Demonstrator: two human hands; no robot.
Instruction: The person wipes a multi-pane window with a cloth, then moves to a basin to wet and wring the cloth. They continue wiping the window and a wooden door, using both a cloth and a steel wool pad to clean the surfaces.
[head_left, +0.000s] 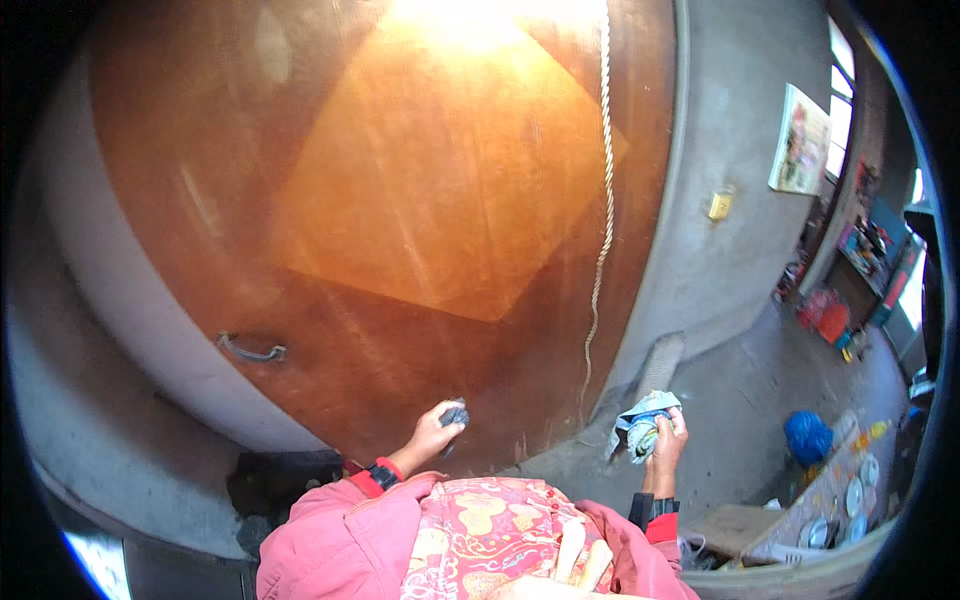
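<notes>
My left hand (436, 433) grips a dark grey scouring pad or wad (455, 414) in front of the lower part of a brown wooden door (420, 247). Farther right, my right hand (667, 439) holds a bunched light-blue patterned cloth (645, 429), with a strip of it hanging down on the left. Both hands are apart from each other. On the door, a metal pull handle (251, 351) sits at the lower left. A twisted white rope (606, 187) hangs down along its right side. Bright light glares at the door's top.
A yellowish switch or socket (721, 205) and a picture sheet (802, 142) are on the grey wall. At right, a blue plastic bag (808, 436) lies near a surface with several metal bowls (854, 496). Red bags (825, 315) rest on the floor farther back.
</notes>
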